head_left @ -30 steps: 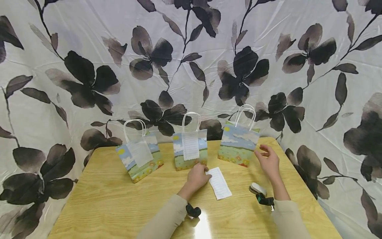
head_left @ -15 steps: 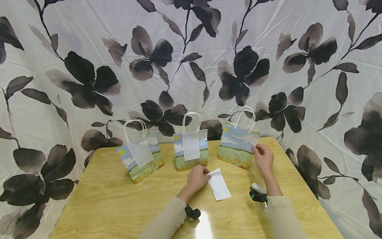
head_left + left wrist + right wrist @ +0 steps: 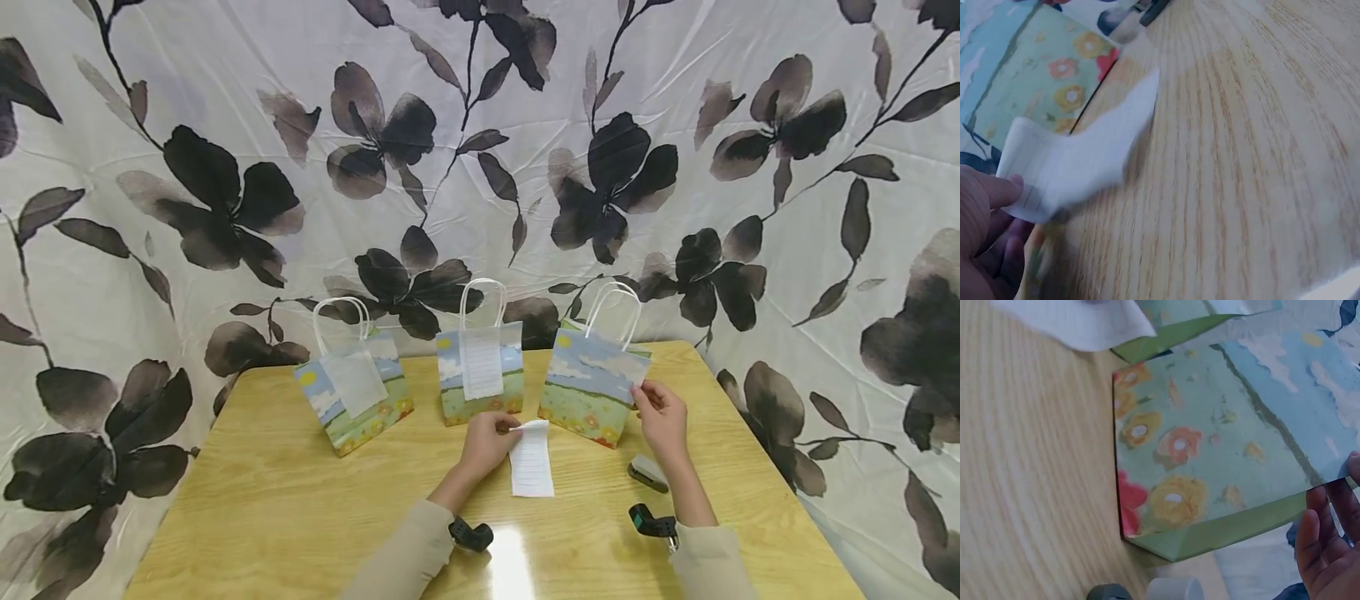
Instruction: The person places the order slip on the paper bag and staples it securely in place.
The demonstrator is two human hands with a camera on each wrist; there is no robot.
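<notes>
Paper slip (image 3: 532, 467), lined, is in front and to the left of the right bag (image 3: 588, 385), just beside it, with its lower end loose. The left hand (image 3: 486, 446) pinches its upper end; the right hand (image 3: 663, 418) has thumb and fingers clamped on the right bag's right edge.

Held at one end only, the thin slip could curl or fold over if pressed against the right bag; its free end bows in the left wrist view. Too firm a pull by the right hand might crease or tip the right bag, which looks light. The stapler (image 3: 648, 472) lies on the bench (image 3: 300, 500) in front of the right bag, where a low sweep could knock it. The middle bag (image 3: 450, 396), left of the right bag, is near enough to the left hand to be nudged.
</notes>
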